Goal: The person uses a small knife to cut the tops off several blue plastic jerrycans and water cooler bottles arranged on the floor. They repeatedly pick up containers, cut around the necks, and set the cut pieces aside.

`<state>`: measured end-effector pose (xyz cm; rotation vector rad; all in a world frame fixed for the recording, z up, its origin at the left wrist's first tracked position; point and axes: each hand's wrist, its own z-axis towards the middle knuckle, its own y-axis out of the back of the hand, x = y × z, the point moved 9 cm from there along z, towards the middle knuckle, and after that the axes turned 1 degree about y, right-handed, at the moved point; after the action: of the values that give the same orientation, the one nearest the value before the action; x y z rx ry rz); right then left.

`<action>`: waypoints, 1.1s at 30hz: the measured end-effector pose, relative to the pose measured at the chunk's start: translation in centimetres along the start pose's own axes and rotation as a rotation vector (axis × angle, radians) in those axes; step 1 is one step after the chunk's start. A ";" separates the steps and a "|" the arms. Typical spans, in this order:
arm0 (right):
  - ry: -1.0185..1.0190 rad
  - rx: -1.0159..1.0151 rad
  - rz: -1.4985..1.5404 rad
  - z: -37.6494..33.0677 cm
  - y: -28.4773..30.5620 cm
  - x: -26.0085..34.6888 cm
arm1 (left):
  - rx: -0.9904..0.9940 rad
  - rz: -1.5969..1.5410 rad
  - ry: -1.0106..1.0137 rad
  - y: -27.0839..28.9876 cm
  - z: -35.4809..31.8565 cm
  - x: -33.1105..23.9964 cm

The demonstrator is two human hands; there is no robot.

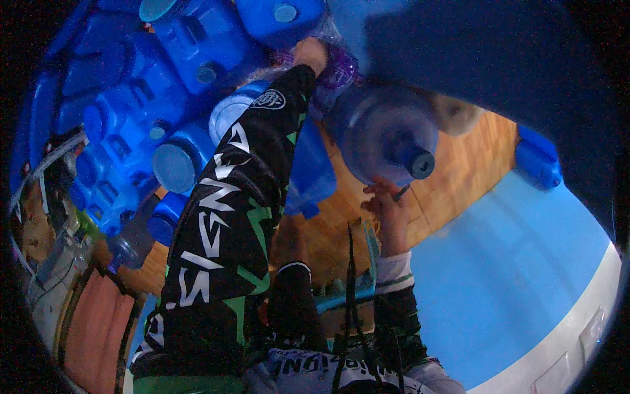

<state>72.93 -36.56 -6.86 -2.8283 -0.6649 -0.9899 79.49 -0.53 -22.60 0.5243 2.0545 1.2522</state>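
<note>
My left arm, in a black sleeve with white lettering and green marks, stretches far forward. Its hand [310, 55] is at a crumpled purple see-through plastic wrapping [338, 69]; the fingers are hidden. Just right of that wrapping a large clear bluish water jug [377, 131] lies tilted, its dark cap [421, 164] toward me. My right hand [388, 213] is below the jug, close to its lower side, with fingers apart and loosely bent. A short dark shape shows by these fingers, too unclear to name. Whether they touch the jug I cannot tell.
Blue plastic jerrycans [125, 131] crowd the left and far side, several with pale round caps. A smaller clear jug [131, 246] lies at the left on the wooden floor [453, 177]. A blue container [539, 161] is at the right, beside a light blue surface [512, 262].
</note>
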 end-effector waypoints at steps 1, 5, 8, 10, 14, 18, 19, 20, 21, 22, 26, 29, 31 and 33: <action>0.022 0.049 -0.008 -0.6 0.1 -0.1 | -0.028 -0.078 0.074 0.5 0.3 0.6; 0.046 0.116 -0.081 -2.2 0.5 -1.3 | -0.046 -0.233 0.185 1.2 -1.1 2.0; 0.030 0.117 -0.030 -2.5 0.0 -0.8 | -0.113 -0.309 0.099 3.1 -1.4 1.0; 0.019 0.134 0.018 -2.4 -0.2 0.3 | -0.059 -0.521 0.032 3.4 -1.2 -0.3; 0.180 0.257 0.017 -0.2 -1.8 4.3 | -0.183 -0.596 -0.005 6.2 -1.1 -1.6; 0.294 0.396 -0.270 5.8 -3.9 10.1 | -0.375 -0.677 0.132 9.9 -2.1 -4.4; 0.278 0.382 -0.196 6.7 -4.9 10.3 | -0.441 -0.726 0.162 10.8 -4.2 -4.8; 0.270 0.356 -0.131 7.5 -5.9 10.6 | -0.555 -0.734 0.204 11.7 -6.9 -5.1; 0.237 0.332 -0.046 8.3 -6.9 10.8 | -0.462 -0.746 0.242 11.1 -9.2 -5.1; 0.174 0.311 0.052 9.2 -8.1 10.9 | -0.489 -0.816 0.278 11.1 -11.7 -5.0; 0.270 0.429 -0.341 9.9 -14.4 11.5 | 0.039 -1.054 0.530 5.2 -19.7 -2.9; 0.182 0.597 -0.567 8.9 -19.1 6.7 | -0.109 -1.061 0.596 4.7 -25.5 2.0; 0.158 0.692 -0.776 9.7 -21.7 4.2 | -0.214 -1.056 0.630 4.9 -26.8 4.5; 0.243 0.800 -0.857 10.6 -24.0 3.1 | -0.228 -1.159 0.768 3.8 -27.8 6.2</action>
<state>71.10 -11.47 -15.07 -1.6774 -1.7979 -0.8210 55.22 -12.06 -12.44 -1.2787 2.1044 0.9278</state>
